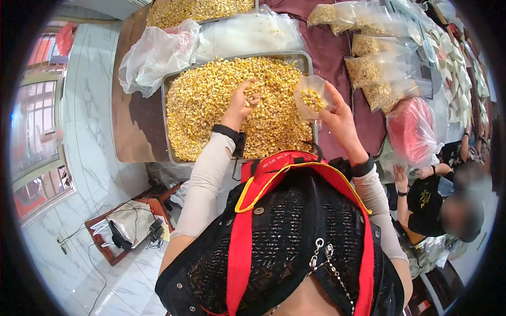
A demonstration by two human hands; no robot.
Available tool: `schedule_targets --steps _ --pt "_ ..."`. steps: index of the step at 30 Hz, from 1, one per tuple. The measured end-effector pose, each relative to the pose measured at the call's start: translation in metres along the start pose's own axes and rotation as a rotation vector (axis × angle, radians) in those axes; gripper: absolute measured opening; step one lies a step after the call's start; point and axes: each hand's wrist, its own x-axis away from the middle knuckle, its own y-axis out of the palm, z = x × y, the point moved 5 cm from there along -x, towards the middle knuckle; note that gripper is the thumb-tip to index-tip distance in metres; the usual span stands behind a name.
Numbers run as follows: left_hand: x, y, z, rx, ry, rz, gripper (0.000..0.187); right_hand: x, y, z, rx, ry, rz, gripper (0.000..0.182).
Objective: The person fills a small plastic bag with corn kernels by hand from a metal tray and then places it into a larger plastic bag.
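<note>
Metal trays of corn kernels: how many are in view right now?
2. One tray lies under the left hand; a second tray sits beyond it at the top edge, mostly cut off. More may be hidden.

Worktop (pixel 337 58): dark maroon surface, with a brown bare strip (pixel 132 121) along its left edge.

Directly on it:
- Large metal tray (pixel 167 126), heaped with yellow kernels, set near the front edge.
- Second tray of kernels (pixel 195 10) behind it, at the far end, partly out of frame.
- Crumpled clear plastic sheet (pixel 158 50) lying between the two trays, overlapping the brown strip.
- Row of filled clear bags (pixel 374 68) to the right of the large tray, several lying against each other.
- Pink-red plastic bag (pixel 411 131) near the right front corner.

Below the worktop: pale marbled floor (pixel 89 105).
</note>
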Motion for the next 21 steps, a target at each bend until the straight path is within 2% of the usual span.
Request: schedule_targets --steps 1,2,3,4,7,11,14,15,17,19,21 --pt "0.001 -0.001 -0.002 0.002 0.001 -0.002 0.023 0.001 0.001 0.001 -0.056 0.056 -0.013 0.067" --pt "0.004 -0.001 -0.005 0.187 -0.005 0.004 0.023 0.0 -0.002 0.006 -0.054 0.055 -0.013 0.067" --pt "0.007 0.0 -0.006 0.371 -0.01 0.01 0.023 -0.004 -0.009 0.013 0.105 -0.03 0.005 0.068" --pt "0.009 0.001 -0.008 0.373 -0.01 0.011 0.023 -0.007 -0.013 0.018 0.263 -0.114 0.022 0.069" --pt "0.017 0.003 -0.01 0.411 0.062 0.17 0.022 -0.011 -0.017 0.028 0.293 -0.132 0.034 0.07" --pt "0.014 -0.007 -0.012 0.316 0.094 0.137 0.02 -0.012 -0.02 0.036 0.314 -0.145 0.031 0.07" --pt "0.015 0.004 -0.008 0.429 -0.006 0.067 0.02 -0.01 -0.019 0.037 0.199 -0.208 0.045 0.066" --pt "0.02 0.018 -0.006 0.498 -0.043 0.023 0.021 -0.009 -0.017 0.032 0.26 -0.217 0.04 0.065" --pt "0.027 0.045 -0.001 0.452 -0.021 0.059 0.023 -0.007 -0.015 0.028 0.32 -0.225 0.049 0.065" --pt "0.038 0.083 0.005 0.469 -0.021 -0.162 0.026 -0.005 -0.01 0.023 0.406 -0.293 0.036 0.066" --pt "0.047 0.116 0.006 0.431 -0.025 -0.224 0.026 -0.006 -0.007 0.018 0.404 -0.282 0.046 0.065"
